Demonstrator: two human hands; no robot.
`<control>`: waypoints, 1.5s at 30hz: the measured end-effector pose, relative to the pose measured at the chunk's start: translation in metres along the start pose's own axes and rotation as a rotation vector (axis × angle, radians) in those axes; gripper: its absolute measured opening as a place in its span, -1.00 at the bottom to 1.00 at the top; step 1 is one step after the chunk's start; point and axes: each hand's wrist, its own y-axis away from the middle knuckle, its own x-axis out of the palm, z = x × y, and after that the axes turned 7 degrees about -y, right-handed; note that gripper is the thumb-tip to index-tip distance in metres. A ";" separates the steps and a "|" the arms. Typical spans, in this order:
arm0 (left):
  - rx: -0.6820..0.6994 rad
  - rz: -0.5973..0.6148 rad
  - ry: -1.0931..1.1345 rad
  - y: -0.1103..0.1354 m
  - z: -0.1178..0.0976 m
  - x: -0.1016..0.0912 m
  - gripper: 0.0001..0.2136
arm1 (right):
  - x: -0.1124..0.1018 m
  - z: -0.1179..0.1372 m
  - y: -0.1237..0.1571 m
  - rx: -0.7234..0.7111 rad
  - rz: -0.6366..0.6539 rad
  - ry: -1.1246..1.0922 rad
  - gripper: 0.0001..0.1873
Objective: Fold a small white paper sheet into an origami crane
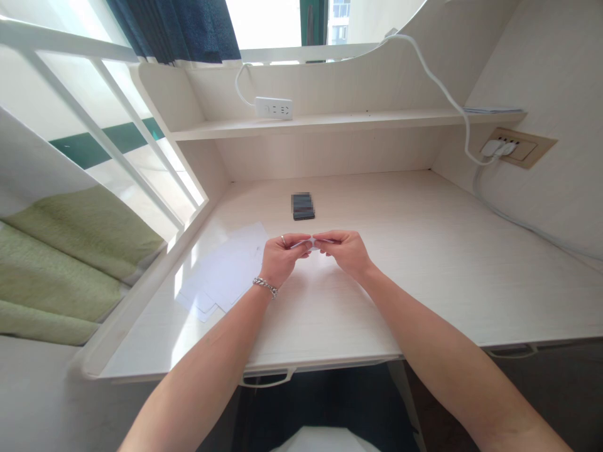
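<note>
My left hand (282,256), with a ring and a chain bracelet (266,287), pinches one side of a small white piece of paper (312,243). From the other side my right hand (343,251) pinches the same piece, fingertips almost meeting those of the left. Most of the paper is hidden by my fingers, so its exact shape cannot be made out. Both hands are held over the middle of the pale desk (424,251). Loose white paper sheets (226,263) lie overlapping to the left of my left hand.
A dark phone-like object (303,206) lies beyond my hands. At the back, a shelf (339,120) carries a white power strip (274,108). A white cable (443,85) runs to a wall socket (522,149) on the right. Railings (108,138) border the left side.
</note>
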 end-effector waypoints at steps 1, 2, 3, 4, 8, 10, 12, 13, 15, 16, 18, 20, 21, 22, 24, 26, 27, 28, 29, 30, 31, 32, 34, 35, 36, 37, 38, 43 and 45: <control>0.006 0.000 -0.004 0.000 0.000 0.000 -0.70 | 0.000 0.000 0.000 -0.001 -0.001 -0.003 -0.78; 0.012 0.000 -0.008 0.000 0.000 0.000 -0.70 | 0.000 0.001 0.001 -0.002 -0.005 -0.005 -0.78; 0.016 -0.001 -0.011 0.000 0.000 0.000 -0.70 | 0.001 0.001 0.001 -0.004 -0.009 -0.004 -0.78; 0.022 -0.002 -0.014 0.000 0.000 0.000 -0.69 | 0.001 0.001 0.001 -0.007 -0.011 -0.003 -0.78; 0.074 -0.013 -0.043 0.000 0.001 0.001 -0.70 | 0.001 0.001 0.001 -0.014 -0.015 -0.017 -0.78; 0.103 -0.011 -0.062 0.000 0.001 0.001 -0.72 | 0.001 0.000 0.000 -0.018 -0.020 -0.036 -0.80; 0.118 -0.005 -0.076 0.000 0.001 0.001 -0.73 | 0.000 0.000 0.000 -0.025 -0.016 -0.037 -0.82; 0.122 -0.002 -0.083 0.000 0.002 0.000 -0.74 | 0.000 0.000 0.000 -0.027 -0.009 -0.031 -0.84; 0.123 0.008 -0.092 0.000 0.002 0.000 -0.77 | 0.000 0.001 0.001 -0.023 0.012 -0.011 -0.87; 0.121 0.014 -0.095 0.000 0.002 0.000 -0.78 | -0.001 0.001 0.001 -0.018 0.024 -0.001 -0.87; 0.114 0.028 -0.099 0.000 0.002 0.000 -0.79 | -0.001 0.002 0.001 -0.002 0.051 0.015 -0.85; 0.101 0.041 -0.102 0.000 0.002 0.000 -0.79 | -0.002 0.003 0.002 0.020 0.074 0.031 -0.82; 0.091 0.052 -0.102 0.000 0.002 0.000 -0.78 | -0.002 0.004 0.002 0.039 0.083 0.035 -0.81; 0.079 0.066 -0.101 0.000 0.002 0.000 -0.77 | -0.002 0.005 0.002 0.062 0.093 0.035 -0.81; 0.048 0.101 -0.092 -0.001 0.002 -0.001 -0.74 | -0.003 0.006 0.002 0.110 0.111 0.017 -0.81; 0.019 0.125 -0.075 -0.001 0.003 -0.002 -0.72 | -0.003 0.007 0.002 0.158 0.125 -0.019 -0.81; 0.003 0.129 -0.065 -0.001 0.003 -0.002 -0.72 | -0.002 0.007 0.003 0.181 0.126 -0.036 -0.81; -0.012 0.128 -0.056 -0.001 0.003 -0.002 -0.72 | -0.002 0.008 0.003 0.203 0.121 -0.052 -0.81; -0.025 0.126 -0.049 0.000 0.003 -0.002 -0.73 | -0.002 0.008 0.003 0.226 0.113 -0.066 -0.81; -0.038 0.124 -0.043 0.000 0.002 -0.002 -0.74 | -0.001 0.009 0.003 0.245 0.105 -0.080 -0.81; -0.048 0.121 -0.036 0.000 0.001 -0.002 -0.75 | -0.001 0.009 0.003 0.257 0.096 -0.097 -0.82; -0.056 0.118 -0.025 0.000 0.001 -0.002 -0.77 | 0.000 0.010 0.003 0.265 0.088 -0.117 -0.82; -0.064 0.108 0.012 0.000 -0.001 -0.001 -0.80 | 0.001 0.012 0.003 0.272 0.076 -0.164 -0.82; -0.066 0.104 0.036 0.000 -0.001 0.000 -0.82 | 0.002 0.013 0.004 0.274 0.069 -0.185 -0.82; -0.066 0.101 0.058 0.000 -0.001 0.000 -0.83 | 0.002 0.014 0.004 0.277 0.063 -0.201 -0.82; -0.064 0.101 0.077 0.000 -0.002 0.000 -0.84 | 0.002 0.014 0.004 0.280 0.061 -0.213 -0.82; -0.061 0.103 0.089 0.000 -0.002 0.001 -0.84 | 0.002 0.015 0.004 0.283 0.064 -0.222 -0.82; -0.067 0.113 0.081 0.001 -0.004 -0.001 -0.83 | 0.000 0.012 0.003 0.281 0.106 -0.251 -0.81; -0.068 0.121 0.064 0.002 -0.005 -0.002 -0.82 | 0.000 0.011 0.003 0.274 0.103 -0.245 -0.81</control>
